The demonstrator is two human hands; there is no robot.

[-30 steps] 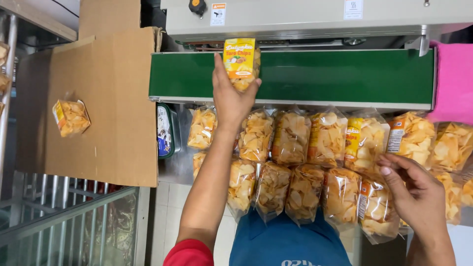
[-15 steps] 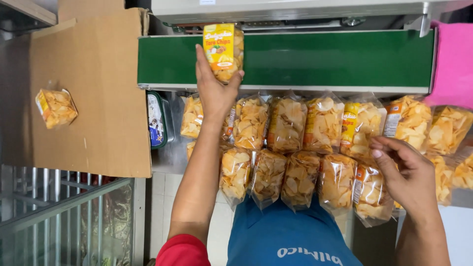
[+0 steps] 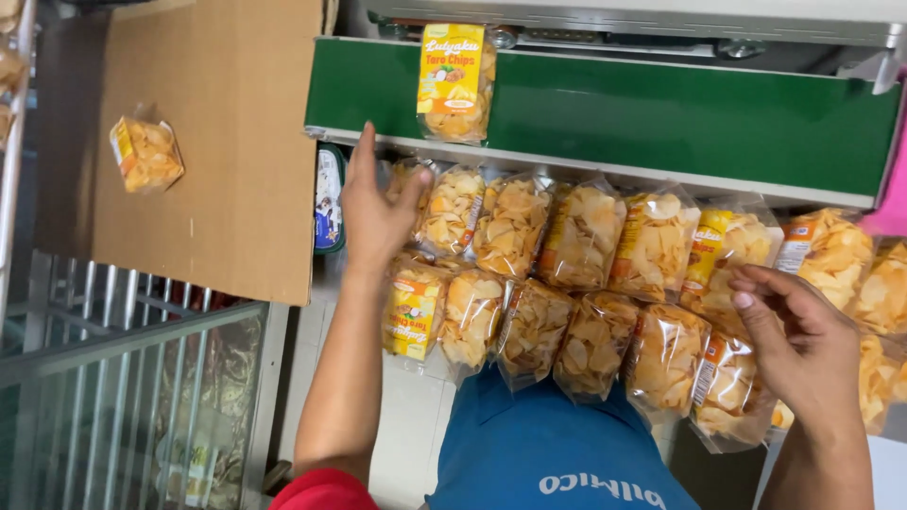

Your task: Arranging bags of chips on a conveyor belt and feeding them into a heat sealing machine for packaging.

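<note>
A yellow-labelled bag of chips (image 3: 453,83) lies on the green conveyor belt (image 3: 661,118), near the belt's left end and just under the metal housing. The left hand (image 3: 376,210) hovers below the belt's front edge, fingers spread and holding nothing, apart from that bag. Below the belt, two rows of clear chip bags (image 3: 567,283) overlap. The right hand (image 3: 794,340) rests on the bags toward the belt's right end, fingers curled loosely over one.

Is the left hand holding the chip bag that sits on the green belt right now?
No. The left hand is open below the green belt, apart from the chip bag lying on it.
</note>
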